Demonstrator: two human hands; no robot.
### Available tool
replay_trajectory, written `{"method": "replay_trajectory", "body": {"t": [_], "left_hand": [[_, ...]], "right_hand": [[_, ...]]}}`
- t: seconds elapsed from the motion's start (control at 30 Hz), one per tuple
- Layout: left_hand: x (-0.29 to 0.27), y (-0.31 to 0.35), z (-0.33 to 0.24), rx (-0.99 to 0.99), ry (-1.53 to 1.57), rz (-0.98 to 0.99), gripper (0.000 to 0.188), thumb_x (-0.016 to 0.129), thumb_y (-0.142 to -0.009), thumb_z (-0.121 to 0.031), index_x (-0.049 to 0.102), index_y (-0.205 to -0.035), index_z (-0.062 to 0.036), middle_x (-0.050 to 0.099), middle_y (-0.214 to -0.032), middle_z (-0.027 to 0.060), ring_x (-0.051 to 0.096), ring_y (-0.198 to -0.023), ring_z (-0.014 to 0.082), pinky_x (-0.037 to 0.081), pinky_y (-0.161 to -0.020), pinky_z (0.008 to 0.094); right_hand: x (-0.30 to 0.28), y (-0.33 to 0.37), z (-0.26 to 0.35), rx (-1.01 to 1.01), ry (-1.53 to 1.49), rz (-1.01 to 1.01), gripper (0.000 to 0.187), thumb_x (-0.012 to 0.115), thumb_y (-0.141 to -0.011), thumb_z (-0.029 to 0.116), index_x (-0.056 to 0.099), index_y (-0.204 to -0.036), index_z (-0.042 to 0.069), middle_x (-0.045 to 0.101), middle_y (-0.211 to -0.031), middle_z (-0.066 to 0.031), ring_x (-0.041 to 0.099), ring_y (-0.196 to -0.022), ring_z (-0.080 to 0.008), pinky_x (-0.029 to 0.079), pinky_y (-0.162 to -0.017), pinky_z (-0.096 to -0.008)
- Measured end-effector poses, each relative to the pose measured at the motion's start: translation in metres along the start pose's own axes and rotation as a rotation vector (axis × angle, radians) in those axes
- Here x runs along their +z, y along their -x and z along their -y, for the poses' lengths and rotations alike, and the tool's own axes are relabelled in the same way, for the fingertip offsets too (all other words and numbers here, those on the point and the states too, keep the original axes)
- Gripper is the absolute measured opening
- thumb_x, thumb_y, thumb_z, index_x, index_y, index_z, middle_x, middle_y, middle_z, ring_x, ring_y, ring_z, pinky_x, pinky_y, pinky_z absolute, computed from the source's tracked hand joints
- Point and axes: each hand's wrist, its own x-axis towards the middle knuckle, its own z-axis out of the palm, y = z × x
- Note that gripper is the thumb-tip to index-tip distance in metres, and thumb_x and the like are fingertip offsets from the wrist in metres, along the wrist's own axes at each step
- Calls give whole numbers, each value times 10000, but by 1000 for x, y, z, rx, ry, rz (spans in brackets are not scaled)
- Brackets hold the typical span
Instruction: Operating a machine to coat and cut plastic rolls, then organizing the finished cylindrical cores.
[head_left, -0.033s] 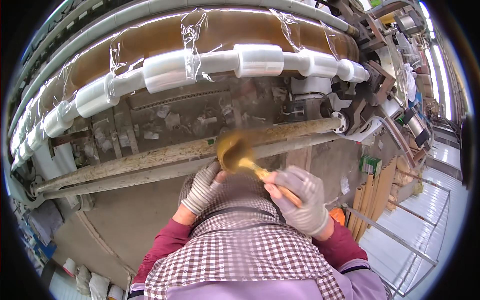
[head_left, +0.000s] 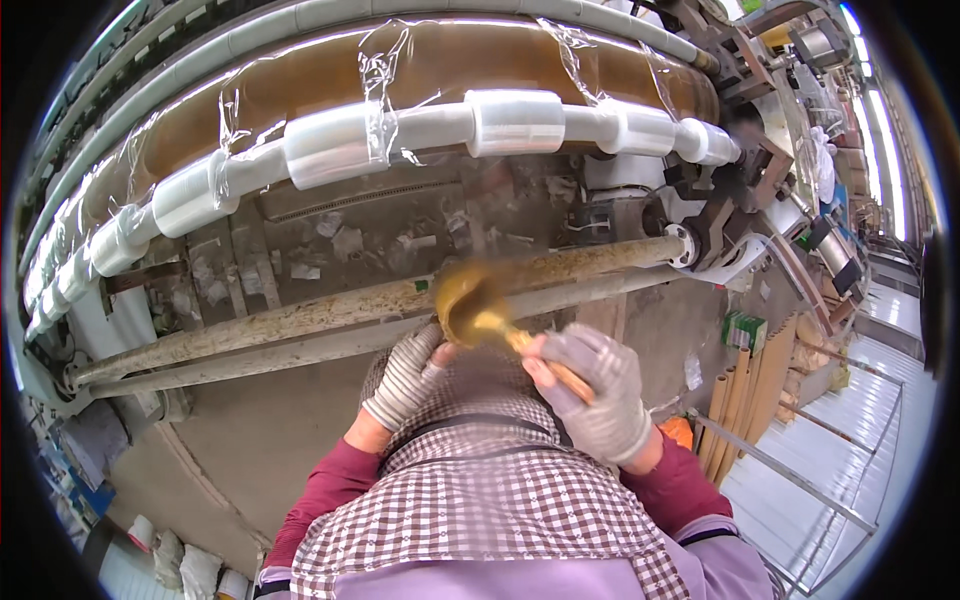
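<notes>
My left hand (head_left: pixel 405 380), in a grey striped knit glove with bare fingertips, closes on the near left side of a round yellowish-brown container (head_left: pixel 452 300), which is blurred. My right hand (head_left: pixel 605 395), gloved alike, grips the wooden handle of a brush (head_left: pixel 571 382). Its yellow, coated head reaches into the container's mouth, where the bristle tips cannot be made out. Both hands are in front of my checked apron (head_left: pixel 480 500).
Beyond me, several clear film rolls (head_left: pixel 515 122) sit along a shaft beside a large brown roller (head_left: pixel 470 60). A stained bar (head_left: pixel 300 312) crosses in front of me. Cardboard tubes (head_left: pixel 728 410) and a metal frame (head_left: pixel 790 485) stand at the right.
My right hand and the brush have shifted slightly left, toward the container. The left hand stays nearly in place.
</notes>
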Motion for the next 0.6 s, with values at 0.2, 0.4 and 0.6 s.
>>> {"method": "replay_trajectory", "body": {"t": [0.2, 0.4, 0.6], "left_hand": [[17, -28, -59, 171, -110, 70, 303, 522, -963, -277, 584, -1073, -1, 597, -895, 101, 560, -800, 196, 452, -736, 314], [46, -71, -119, 249, -44, 23, 201, 542, -924, -206, 580, -931, -9, 522, -770, 155, 537, -705, 311, 441, -653, 375], [72, -143, -192, 326, -237, 52, 159, 553, -925, -157, 571, -936, 1, 522, -774, 146, 517, -683, 275, 443, -647, 348]], "right_hand": [[-14, -11, -40, 73, -96, -87, 154, 670, -837, 180, 644, -943, 71, 647, -794, -108, 637, -680, -282, 511, -618, -354], [-86, -20, -56, 79, -236, -219, 129, 682, -833, 160, 651, -902, 55, 656, -804, -120, 650, -702, -298, 522, -629, -358], [-168, -40, -83, -47, 37, -273, 138, 699, -798, 70, 653, -928, 73, 648, -764, -57, 631, -664, -174, 514, -596, -308]]}}
